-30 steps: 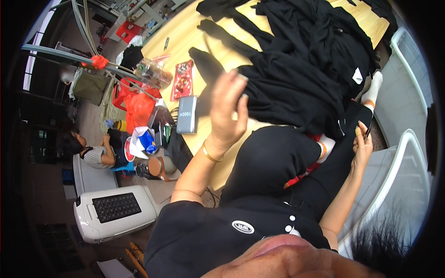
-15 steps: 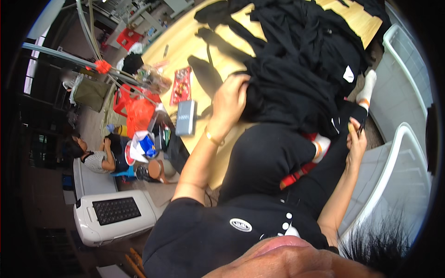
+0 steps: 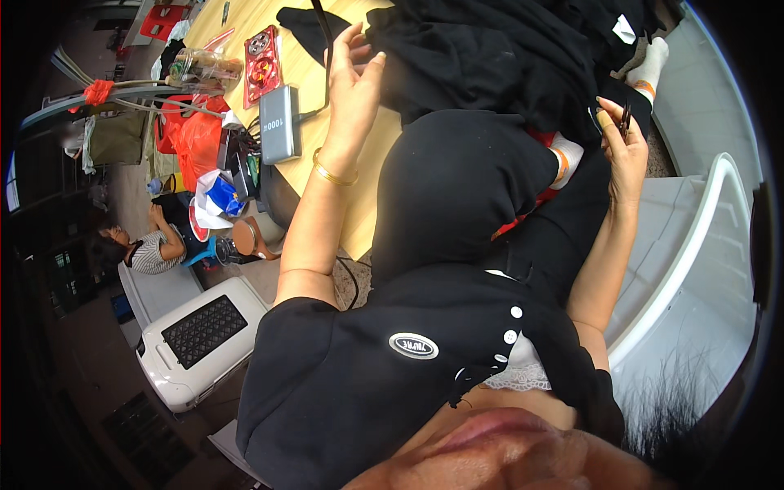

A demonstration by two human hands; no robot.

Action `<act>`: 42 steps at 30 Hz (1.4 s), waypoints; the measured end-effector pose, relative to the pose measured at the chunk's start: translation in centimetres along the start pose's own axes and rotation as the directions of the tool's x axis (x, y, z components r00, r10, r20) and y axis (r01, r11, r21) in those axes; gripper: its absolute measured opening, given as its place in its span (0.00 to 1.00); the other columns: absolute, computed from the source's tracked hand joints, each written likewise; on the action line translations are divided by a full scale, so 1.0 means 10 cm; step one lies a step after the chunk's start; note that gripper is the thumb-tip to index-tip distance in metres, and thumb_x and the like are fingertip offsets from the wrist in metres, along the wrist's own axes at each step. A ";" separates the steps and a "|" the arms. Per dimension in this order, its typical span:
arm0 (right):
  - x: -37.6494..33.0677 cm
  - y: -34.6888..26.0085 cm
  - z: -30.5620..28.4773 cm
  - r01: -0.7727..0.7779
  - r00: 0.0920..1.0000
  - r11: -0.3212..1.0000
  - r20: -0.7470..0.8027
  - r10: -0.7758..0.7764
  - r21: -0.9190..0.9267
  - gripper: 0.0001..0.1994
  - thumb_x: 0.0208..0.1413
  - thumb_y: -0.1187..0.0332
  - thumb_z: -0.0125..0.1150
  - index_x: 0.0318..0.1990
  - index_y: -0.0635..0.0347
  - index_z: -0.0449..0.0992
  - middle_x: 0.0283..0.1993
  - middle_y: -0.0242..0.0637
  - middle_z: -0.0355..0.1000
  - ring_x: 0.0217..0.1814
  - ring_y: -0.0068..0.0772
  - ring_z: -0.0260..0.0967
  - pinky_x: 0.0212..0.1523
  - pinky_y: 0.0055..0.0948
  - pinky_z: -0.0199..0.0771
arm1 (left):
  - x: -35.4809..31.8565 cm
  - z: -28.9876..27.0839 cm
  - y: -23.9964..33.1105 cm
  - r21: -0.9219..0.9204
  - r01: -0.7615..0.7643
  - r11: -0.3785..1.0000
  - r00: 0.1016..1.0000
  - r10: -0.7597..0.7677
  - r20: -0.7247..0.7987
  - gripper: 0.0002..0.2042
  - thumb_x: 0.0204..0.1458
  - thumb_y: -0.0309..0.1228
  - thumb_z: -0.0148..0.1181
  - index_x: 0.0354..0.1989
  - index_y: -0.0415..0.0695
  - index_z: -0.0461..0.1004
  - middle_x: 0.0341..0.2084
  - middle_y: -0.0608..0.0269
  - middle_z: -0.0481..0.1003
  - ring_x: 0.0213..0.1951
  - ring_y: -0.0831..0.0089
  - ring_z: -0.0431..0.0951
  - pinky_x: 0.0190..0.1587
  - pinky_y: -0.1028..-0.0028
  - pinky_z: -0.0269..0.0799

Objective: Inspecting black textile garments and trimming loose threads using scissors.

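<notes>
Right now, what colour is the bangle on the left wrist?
Gold, a thin band; the bangle shows best in the head view, just below the left hand.

Matt black cloth (image 3: 490, 57), smooth wooden table (image 3: 310, 175)

Black cloth (image 3: 490, 57) is seen on a yellow wooden tabletop (image 3: 245, 24). A grey box (image 3: 279, 122), a red bag (image 3: 194, 135) and a gold bangle (image 3: 333, 174) are shown.
</notes>
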State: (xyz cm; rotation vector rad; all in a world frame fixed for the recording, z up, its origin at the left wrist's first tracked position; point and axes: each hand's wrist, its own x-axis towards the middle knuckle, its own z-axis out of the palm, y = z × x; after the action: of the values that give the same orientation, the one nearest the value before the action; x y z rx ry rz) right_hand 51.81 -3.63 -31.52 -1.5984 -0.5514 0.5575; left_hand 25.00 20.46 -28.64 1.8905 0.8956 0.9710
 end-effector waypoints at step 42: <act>-0.19 -0.57 0.76 0.211 0.928 0.975 0.302 -0.220 0.063 0.08 0.52 0.76 0.61 0.41 0.62 0.78 0.34 0.24 0.69 0.27 0.09 0.56 0.28 0.13 0.57 | 0.06 0.20 0.81 -0.145 0.070 0.987 0.918 -0.007 0.396 0.22 0.53 0.33 0.63 0.56 0.41 0.69 0.46 0.62 0.72 0.48 0.71 0.72 0.54 0.74 0.65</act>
State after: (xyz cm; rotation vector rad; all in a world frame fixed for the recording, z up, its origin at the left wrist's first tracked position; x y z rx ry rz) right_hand 45.29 1.43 -26.41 -1.4076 -0.9367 0.6485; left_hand 28.77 16.88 -22.09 1.8358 0.5949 0.5830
